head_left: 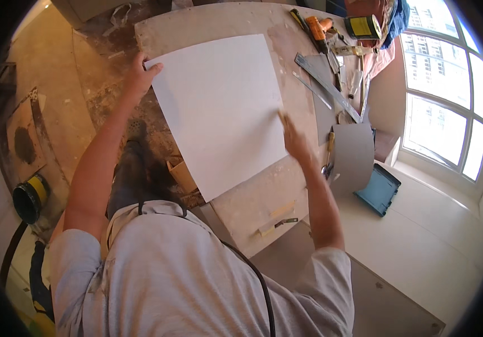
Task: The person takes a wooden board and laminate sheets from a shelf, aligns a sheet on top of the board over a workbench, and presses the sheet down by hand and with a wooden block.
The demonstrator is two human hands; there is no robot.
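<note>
A large white sheet (pixel 219 112) lies over a worn wooden workbench (pixel 264 224), its near left edge reaching past the board. My left hand (pixel 139 78) grips the sheet's far left corner, thumb on top and the other fingers mostly hidden. At the opposite, right edge is my right hand (pixel 297 140), smeared by motion. Something pale shows near its fingertips, but whether that is a finger or a held thing I cannot make out.
An orange and black drill (pixel 318 33), a metal square (pixel 328 87) and several tools crowd the bench's far right. A putty knife (pixel 285 222) lies near its front. Right of it are a curved grey sheet (pixel 355 154), a blue tray (pixel 378 190) and a window (pixel 438 73).
</note>
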